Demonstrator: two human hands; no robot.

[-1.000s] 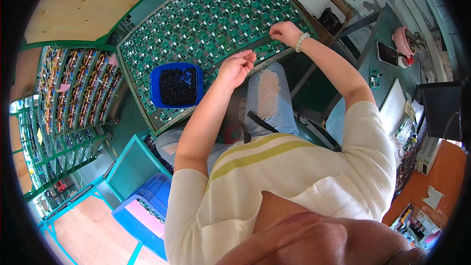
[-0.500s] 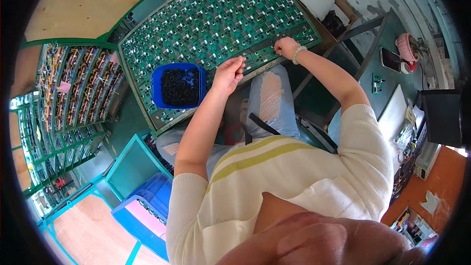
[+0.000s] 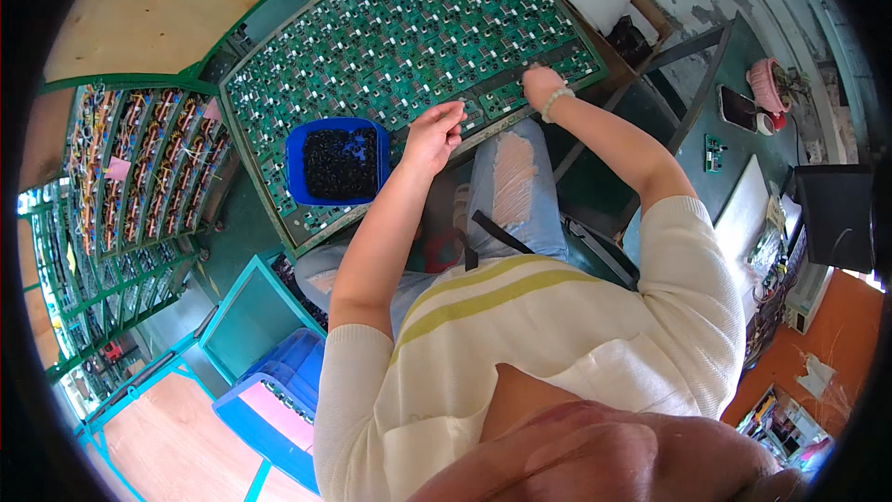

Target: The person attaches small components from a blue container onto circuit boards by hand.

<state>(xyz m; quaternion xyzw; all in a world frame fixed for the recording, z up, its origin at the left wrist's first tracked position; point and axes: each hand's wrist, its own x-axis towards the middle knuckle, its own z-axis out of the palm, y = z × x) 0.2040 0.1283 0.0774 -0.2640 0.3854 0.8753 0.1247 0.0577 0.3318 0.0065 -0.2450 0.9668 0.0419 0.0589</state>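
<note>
A large framed tray (image 3: 437,153) lies in front of me, covered with rows of green circuit boards (image 3: 390,46) carrying small black and white parts. My left hand (image 3: 435,135) hovers over its near edge, fingers curled and thumb against fingertips; anything in the pinch is too small to name. Close to the tray's right end, my right hand (image 3: 543,86) reaches down to the boards by the near row. Its fingertips are drawn together and partly hidden. A blue square tub (image 3: 295,163), filled with small black parts (image 3: 339,165), stands on the boards left of my left hand.
Racks of wired boards (image 3: 149,163) stand at the left. Below them are a blue bin (image 3: 269,437) and a teal frame (image 3: 242,316). On the right, a green desk (image 3: 720,191) bears a phone (image 3: 738,108), a small board (image 3: 714,153) and a pink pot (image 3: 767,85).
My right hand has shifted slightly right and turned more downward over the boards. The left hand stays in nearly the same place, still pinched.
</note>
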